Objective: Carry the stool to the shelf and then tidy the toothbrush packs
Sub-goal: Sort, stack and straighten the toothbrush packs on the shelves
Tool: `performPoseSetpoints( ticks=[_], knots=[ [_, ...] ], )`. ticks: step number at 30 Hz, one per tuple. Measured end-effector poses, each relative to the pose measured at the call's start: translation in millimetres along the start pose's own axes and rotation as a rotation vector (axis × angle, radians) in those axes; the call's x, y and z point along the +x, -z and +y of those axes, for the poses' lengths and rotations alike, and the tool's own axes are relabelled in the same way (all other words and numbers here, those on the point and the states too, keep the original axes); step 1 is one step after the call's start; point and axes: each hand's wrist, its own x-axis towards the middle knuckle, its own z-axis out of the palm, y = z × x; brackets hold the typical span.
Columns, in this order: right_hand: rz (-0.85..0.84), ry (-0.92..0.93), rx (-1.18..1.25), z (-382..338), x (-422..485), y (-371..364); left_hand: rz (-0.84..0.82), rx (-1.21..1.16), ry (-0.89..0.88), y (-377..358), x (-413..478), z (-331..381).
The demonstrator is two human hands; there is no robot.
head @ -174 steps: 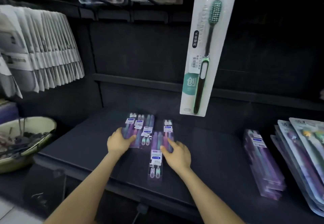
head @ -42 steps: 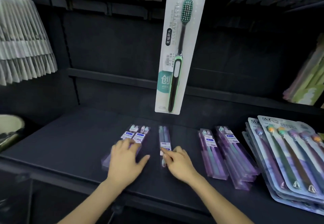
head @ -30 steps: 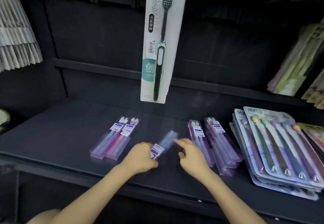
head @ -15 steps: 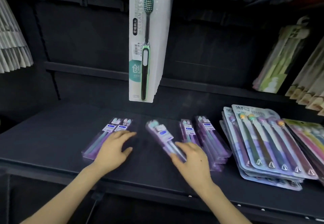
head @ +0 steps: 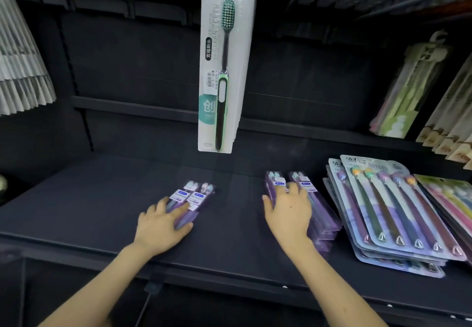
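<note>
Two clear purple toothbrush packs (head: 198,195) lie side by side on the dark shelf (head: 97,199). My left hand (head: 161,224) rests flat on their near ends, fingers spread. To the right stand two stacks of the same purple packs (head: 321,214). My right hand (head: 288,214) lies flat on the left stack, fingers straight, thumb at its left edge. The stool is not in view.
A pile of wide blister cards of several toothbrushes (head: 393,206) lies at the right, with pink packs (head: 449,199) beyond. A single toothbrush card (head: 222,71) hangs above the shelf's middle. White packs (head: 20,71) hang at the left, more packs (head: 413,91) at the right.
My right hand has carried the single pack to the right and laid it on the left purple stack. My left hand has slid onto the two packs at the left.
</note>
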Motion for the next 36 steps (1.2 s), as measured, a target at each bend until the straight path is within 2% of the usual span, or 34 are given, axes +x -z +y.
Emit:
performPoseSetpoints(
  ticks=[1, 2, 4, 7, 9, 10, 12, 14, 19, 23, 26, 29, 30, 31, 33, 35, 36],
  knots=[
    [0.012, 0.077, 0.084, -9, -4, -2, -0.008, -0.005, -0.055, -2, -5, 2],
    [-0.049, 0.127, 0.200, -20, -7, -1, -0.020, -0.021, -0.122, -3, -8, 2],
    [-0.299, 0.183, 0.369, -37, -14, -6, -0.087, -0.072, -0.241, 1, -13, -3],
    [-0.646, 0.167, 0.446, -47, -14, -16, -0.192, -0.121, -0.317, 11, -20, -16],
    [-0.767, 0.173, 0.435, -46, -17, -19, -0.195, -0.125, -0.301, 13, -22, -23],
    [-0.773, 0.208, 0.388, -44, -21, -20, -0.193, -0.129, -0.292, 14, -24, -24],
    [-0.689, 0.254, 0.329, -39, -30, -20, -0.179, -0.150, -0.268, 13, -24, -27],
    [-0.613, 0.242, 0.372, -34, -34, -19, -0.151, -0.166, -0.236, 15, -21, -30],
    [-0.716, 0.155, 0.557, -22, -41, -7, -0.067, -0.117, -0.170, 15, -22, -33],
    [-0.630, 0.087, 0.751, -12, -50, 12, 0.110, -0.211, -0.318, 12, -36, -19],
    [-0.600, 0.138, 0.816, -2, -47, 35, -0.031, -0.336, -0.430, 23, -45, 3],
    [-0.566, 0.210, 0.834, 15, -37, 58, -0.304, -0.576, -0.446, 40, -51, 28],
    [-0.529, 0.223, 0.844, 22, -32, 63, -0.346, -0.676, -0.432, 44, -52, 37],
    [-0.467, 0.234, 0.831, 28, -29, 67, -0.356, -0.766, -0.420, 45, -52, 45],
    [-0.268, 0.212, 0.749, 39, -27, 68, -0.258, -0.922, -0.368, 43, -50, 65],
    [-0.101, 0.106, 0.708, 40, -36, 67, -0.160, -1.176, -0.230, 38, -46, 88],
    [-0.083, 0.048, 0.714, 37, -42, 67, -0.145, -1.339, -0.136, 37, -43, 100]
  ],
)
